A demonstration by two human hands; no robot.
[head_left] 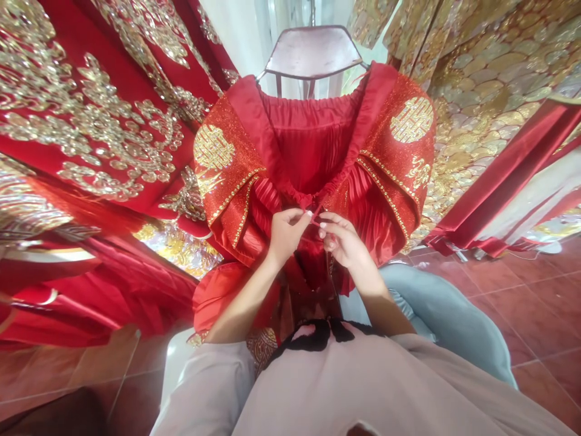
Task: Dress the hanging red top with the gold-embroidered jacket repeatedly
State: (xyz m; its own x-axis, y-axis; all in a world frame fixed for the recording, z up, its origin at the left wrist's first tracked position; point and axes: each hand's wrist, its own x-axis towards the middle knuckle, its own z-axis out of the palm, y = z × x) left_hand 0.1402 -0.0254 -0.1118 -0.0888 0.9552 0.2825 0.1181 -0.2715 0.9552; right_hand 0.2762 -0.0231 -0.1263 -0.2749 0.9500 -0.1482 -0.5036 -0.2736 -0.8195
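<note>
A red pleated skirt with gold-embroidered panels hangs open over the back of a chair in front of me. Its gathered waistband runs down to a point at the centre, where a thin red tie shows. My left hand is closed, pinching the waistband edge at that point. My right hand is closed too, with its fingertips pinching the red tie just beside the left hand. Both forearms reach up from my lap, and the skirt's lower part drapes over my knees.
Red garments with heavy gold embroidery hang on the left, gold-scaled fabric on the right. A red satin band slants down at right. The floor has red tiles. My leg in light blue trousers extends to the right.
</note>
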